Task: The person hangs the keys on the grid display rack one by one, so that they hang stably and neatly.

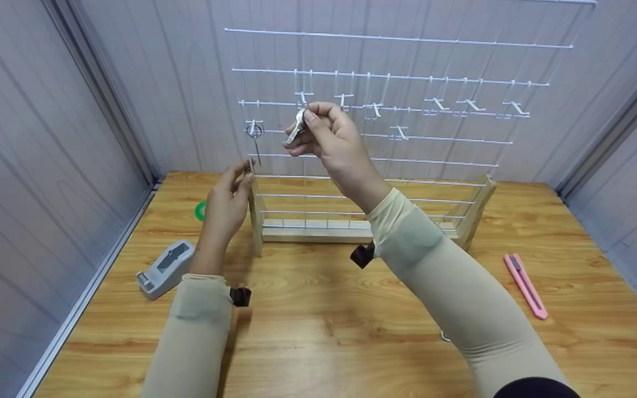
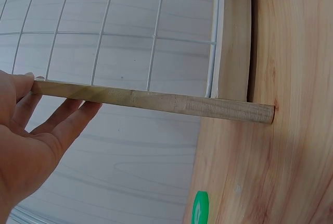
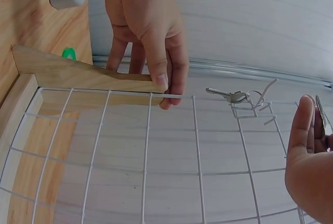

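A white wire grid rack (image 1: pixel 374 179) with wooden side legs stands on the table, several white hooks along its upper wires. My left hand (image 1: pixel 229 204) grips the top of the rack's left wooden leg (image 2: pixel 156 100) between thumb and fingers. My right hand (image 1: pixel 338 141) is raised in front of the grid and pinches a silver key (image 1: pixel 296 128) between thumb and fingers. The held key overlaps the area just below a hook (image 1: pixel 303 98) in the head view. On the leftmost hook hangs another key (image 3: pixel 229 95) by its ring (image 1: pixel 254 130).
Left of the rack lie a green ring-shaped roll (image 1: pixel 200 210) and a grey-white device (image 1: pixel 166 269) with a dark recess. A pink utility knife (image 1: pixel 526 286) is on the right. A small metal object (image 1: pixel 445 336) shows partly beside my right sleeve. Panel walls surround the table.
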`<action>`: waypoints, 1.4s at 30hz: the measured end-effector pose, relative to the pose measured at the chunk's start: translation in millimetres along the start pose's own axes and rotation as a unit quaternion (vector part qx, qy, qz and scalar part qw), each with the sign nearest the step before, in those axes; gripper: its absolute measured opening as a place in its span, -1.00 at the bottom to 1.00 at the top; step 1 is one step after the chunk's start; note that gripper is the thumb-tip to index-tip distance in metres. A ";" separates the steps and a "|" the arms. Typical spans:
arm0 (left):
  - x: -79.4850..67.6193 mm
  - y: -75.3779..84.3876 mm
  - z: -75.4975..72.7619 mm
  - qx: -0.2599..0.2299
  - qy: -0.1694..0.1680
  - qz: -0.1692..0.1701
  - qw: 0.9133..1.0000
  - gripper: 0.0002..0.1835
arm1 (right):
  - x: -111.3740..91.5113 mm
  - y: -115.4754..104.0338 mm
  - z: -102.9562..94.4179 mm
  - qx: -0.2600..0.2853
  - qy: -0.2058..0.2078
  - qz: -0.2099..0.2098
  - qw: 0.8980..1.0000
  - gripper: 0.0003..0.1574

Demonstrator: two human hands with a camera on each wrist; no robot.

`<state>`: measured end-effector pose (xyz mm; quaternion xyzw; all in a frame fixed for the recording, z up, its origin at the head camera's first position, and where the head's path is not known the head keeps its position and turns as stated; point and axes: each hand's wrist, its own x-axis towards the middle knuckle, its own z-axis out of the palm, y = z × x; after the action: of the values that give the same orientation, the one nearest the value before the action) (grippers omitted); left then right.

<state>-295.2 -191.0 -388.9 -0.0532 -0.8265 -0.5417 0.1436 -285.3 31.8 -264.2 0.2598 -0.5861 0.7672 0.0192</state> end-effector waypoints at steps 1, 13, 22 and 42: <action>-0.1 0.1 0.2 -0.001 0.001 0.001 1.000 -0.52 | 0.5 0.4 -0.1 0.003 0.001 0.002 1.000 -0.86; 0.4 0.6 1.5 -0.004 0.009 0.002 1.000 -0.53 | 7.6 5.0 -3.3 -0.013 0.012 0.004 1.000 -0.87; 1.2 -0.9 1.2 -0.008 0.008 -0.006 1.000 -0.54 | 14.9 8.9 -6.5 -0.023 0.031 0.017 0.999 -0.85; 1.3 -0.1 2.0 -0.002 0.010 -0.001 1.000 -0.55 | 1.0 10.5 -28.4 -0.083 0.018 0.041 0.996 -0.73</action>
<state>-296.8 -189.3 -389.3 -0.0469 -0.8240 -0.5440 0.1511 -300.3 54.1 -278.1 0.2186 -0.6574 0.7209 0.0196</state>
